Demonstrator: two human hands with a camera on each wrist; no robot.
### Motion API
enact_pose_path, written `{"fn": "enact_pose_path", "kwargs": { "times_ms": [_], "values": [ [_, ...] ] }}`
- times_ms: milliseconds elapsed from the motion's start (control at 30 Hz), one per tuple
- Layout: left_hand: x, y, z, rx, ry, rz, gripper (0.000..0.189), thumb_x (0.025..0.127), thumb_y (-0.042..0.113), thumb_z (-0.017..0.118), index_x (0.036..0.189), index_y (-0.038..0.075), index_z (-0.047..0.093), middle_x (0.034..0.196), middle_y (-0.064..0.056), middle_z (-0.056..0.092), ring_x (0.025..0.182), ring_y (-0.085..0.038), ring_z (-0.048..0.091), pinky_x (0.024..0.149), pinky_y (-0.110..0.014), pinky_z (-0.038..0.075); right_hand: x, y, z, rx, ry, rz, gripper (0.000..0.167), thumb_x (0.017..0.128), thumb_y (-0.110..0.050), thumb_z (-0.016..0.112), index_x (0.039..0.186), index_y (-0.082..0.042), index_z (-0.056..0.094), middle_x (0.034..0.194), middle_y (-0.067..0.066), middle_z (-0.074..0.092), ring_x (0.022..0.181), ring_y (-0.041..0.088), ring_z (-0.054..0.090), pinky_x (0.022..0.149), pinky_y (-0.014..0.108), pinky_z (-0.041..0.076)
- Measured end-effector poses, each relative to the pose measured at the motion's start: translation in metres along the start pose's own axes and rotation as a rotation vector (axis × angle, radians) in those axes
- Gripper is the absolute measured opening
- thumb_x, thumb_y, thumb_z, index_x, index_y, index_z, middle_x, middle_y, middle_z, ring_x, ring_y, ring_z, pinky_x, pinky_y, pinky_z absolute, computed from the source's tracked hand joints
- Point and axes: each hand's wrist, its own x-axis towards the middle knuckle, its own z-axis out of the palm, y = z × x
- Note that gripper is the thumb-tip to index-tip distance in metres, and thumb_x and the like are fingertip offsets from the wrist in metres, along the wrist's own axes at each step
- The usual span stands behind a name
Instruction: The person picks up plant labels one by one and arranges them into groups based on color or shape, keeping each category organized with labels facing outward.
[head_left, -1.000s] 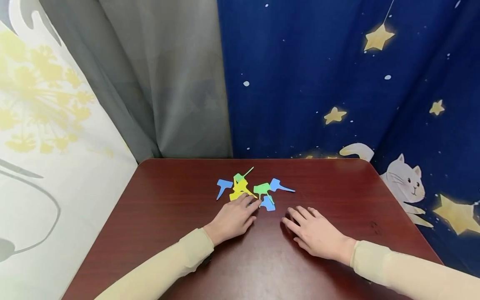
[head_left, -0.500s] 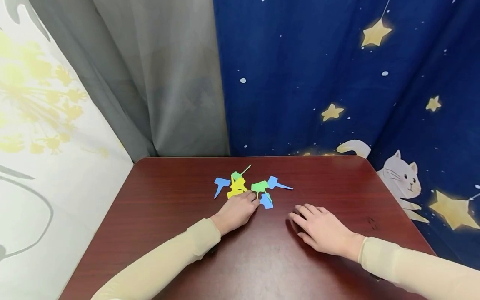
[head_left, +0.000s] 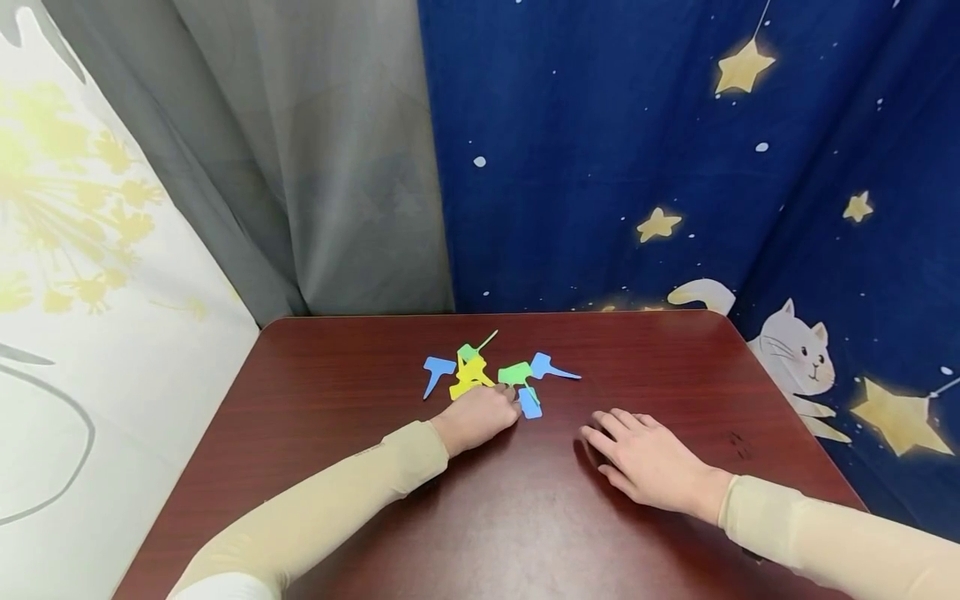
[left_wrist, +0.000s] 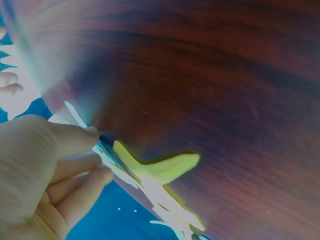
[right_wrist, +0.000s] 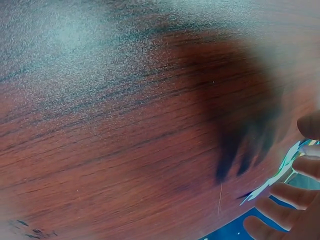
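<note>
Several T-shaped plastic plant labels lie in a loose cluster mid-table: a yellow label (head_left: 471, 372), a green label (head_left: 514, 373), and blue labels, one blue label (head_left: 530, 405) being nearest the person. At the near side of this cluster, the left hand (head_left: 483, 412) has its fingers bent down. Its thumb (left_wrist: 75, 137) and fingers pinch at a label's thin edge in the left wrist view; I cannot tell which label. A yellow label (left_wrist: 167, 170) stands out beside them. The right hand (head_left: 645, 458) hovers low over the table, fingers spread and holding nothing.
The table (head_left: 360, 533) has a dark red wood-grain top with rounded far corners. Behind it hang a grey curtain (head_left: 360, 167) and a blue star-patterned curtain (head_left: 570, 150). A white patterned cloth (head_left: 90, 350) borders the left side.
The left hand has shifted slightly right and curled its fingers down at the labels. The right hand has drawn a little to the right. The labels keep their arrangement; the head view has shifted slightly.
</note>
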Motion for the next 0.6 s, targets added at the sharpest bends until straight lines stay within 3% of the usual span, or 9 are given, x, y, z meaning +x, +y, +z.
{"fn": "enact_pose_path", "kwargs": {
  "times_ms": [267,467,600],
  "values": [
    [0.0027,0.0013,-0.0021,0.126,0.012,0.155,0.022,0.09,-0.001,0.067,0.091,0.019,0.077,0.08,0.004,0.067,0.071,-0.01,0.064,0.064,-0.022,0.055,-0.0014,-0.001,0.0005,0.012,0.004,0.001,0.057,0.089,-0.038,0.074,0.138,-0.015,0.06,0.132,0.011,0.058,0.119,0.03,0.056,0.093,0.05,0.052],
    [-0.0001,0.0016,-0.0009,0.104,0.016,0.168,0.015,0.092,0.005,0.07,0.096,0.018,0.077,0.08,0.003,0.068,0.068,-0.011,0.063,0.063,-0.022,0.056,-0.0028,-0.0027,0.0049,0.005,0.015,-0.004,0.058,0.087,-0.038,0.075,0.138,-0.015,0.06,0.132,0.01,0.058,0.118,0.03,0.057,0.092,0.05,0.052],
    [-0.0022,-0.0003,-0.0013,0.109,0.073,0.161,0.012,0.093,0.004,0.068,0.094,0.015,0.073,0.077,0.003,0.065,0.067,-0.011,0.061,0.062,-0.022,0.055,-0.0043,-0.0014,0.0033,0.001,0.009,0.004,0.057,0.088,-0.038,0.074,0.138,-0.015,0.06,0.132,0.011,0.058,0.119,0.03,0.056,0.092,0.05,0.052]
  ]
}}
